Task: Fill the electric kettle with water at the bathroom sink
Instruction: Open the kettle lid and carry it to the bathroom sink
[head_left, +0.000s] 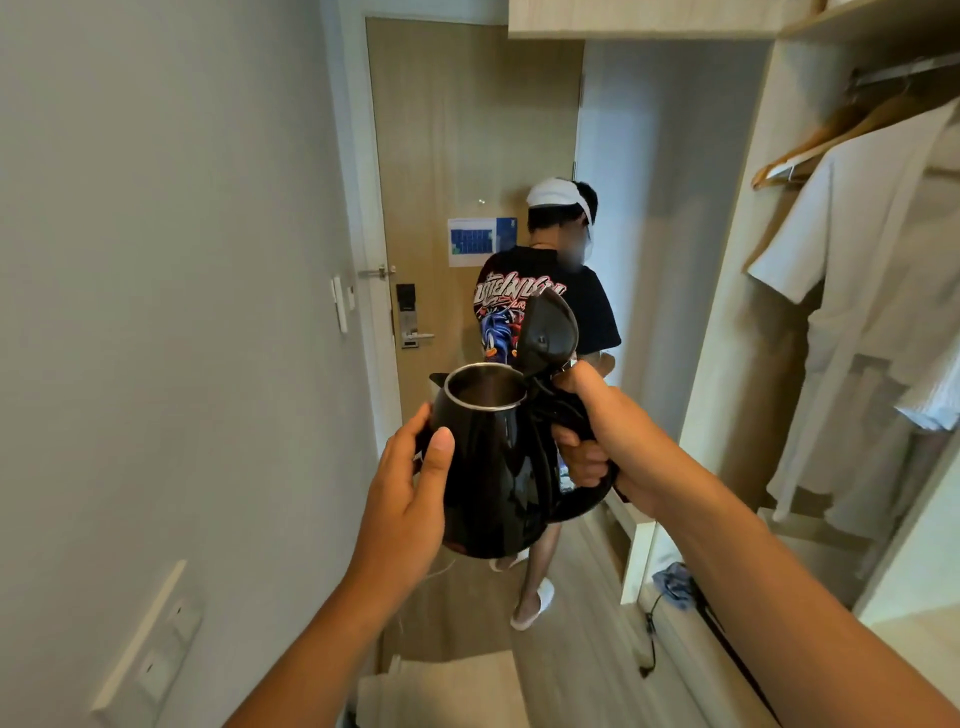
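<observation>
**Open kettle carried in both hands in the entry corridor**

While the right hand is wrapping its fingers tight around the handle of the black electric kettle, the left hand is pressing against the opposite side of the kettle body, thumb lying along the front and the other fingers reaching round behind, so both hands are closed on the kettle; the kettle is being held up in the air, upright or nearly so, its lid standing open above the handle and its metal rim showing a bare steel interior; whether any water is sitting inside cannot be told; beyond the kettle another person in a dark printed T-shirt and white slippers is standing with their back turned, partly hidden by the kettle; further beyond the kettle a wooden door is closing off the corridor, with a blue and white notice stuck on it and a lock with a lever handle; to the right of the kettle white robes are hanging in an open wardrobe; to the left of the kettle a plain pale wall is running along, carrying a switch plate; below the kettle a pale wooden floor is showing.
</observation>
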